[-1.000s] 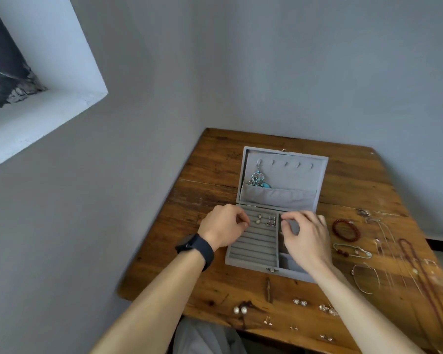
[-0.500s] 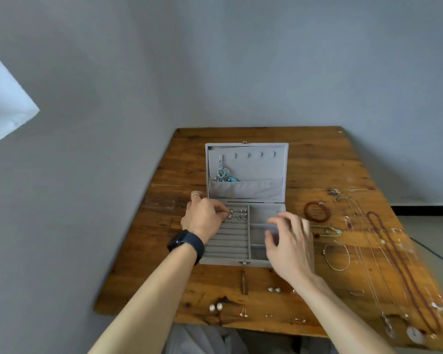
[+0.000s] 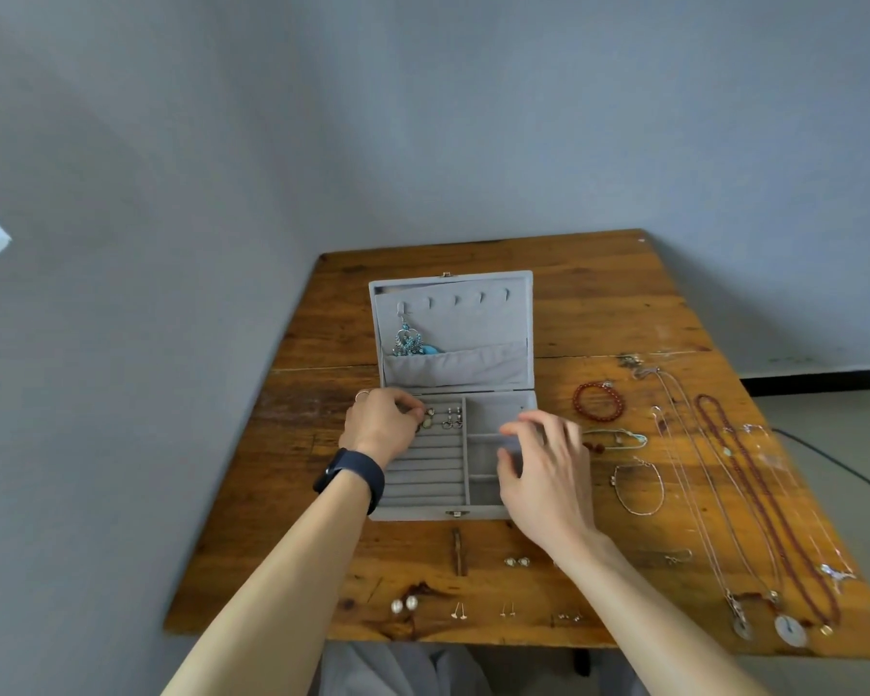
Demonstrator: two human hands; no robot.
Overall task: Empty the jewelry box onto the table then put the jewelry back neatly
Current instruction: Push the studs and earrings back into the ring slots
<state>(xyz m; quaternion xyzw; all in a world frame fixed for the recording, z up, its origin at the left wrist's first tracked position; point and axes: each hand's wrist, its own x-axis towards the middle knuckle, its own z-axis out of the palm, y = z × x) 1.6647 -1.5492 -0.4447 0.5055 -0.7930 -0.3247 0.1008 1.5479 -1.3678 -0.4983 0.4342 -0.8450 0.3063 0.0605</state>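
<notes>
Left hand [image 3: 380, 427]: fingers curled, tips at a small earring [image 3: 427, 413] in the top padded row of the box's left section. Whether the piece is actually pinched cannot be told. A dark wristband [image 3: 351, 477] sits on that wrist.

Right hand [image 3: 548, 469]: fingers spread and loosely bent, hovering over the right-hand compartments; holds nothing.

Jewelry box [image 3: 455, 366]: grey, open, mid-desk, lid standing upright. A turquoise pendant [image 3: 408, 341] hangs from the leftmost lid hook above the pocket. More earrings [image 3: 453, 419] sit in the top rows beside the left fingertips.

Desk [image 3: 598, 303]: wooden. To the right of the box lie a red bead bracelet [image 3: 598, 401] and a thin bangle [image 3: 639, 487], with long necklaces [image 3: 764, 494] stretched out farther right. Near the front edge lie pearl studs [image 3: 404, 604] and several small earring pairs [image 3: 517, 561].
</notes>
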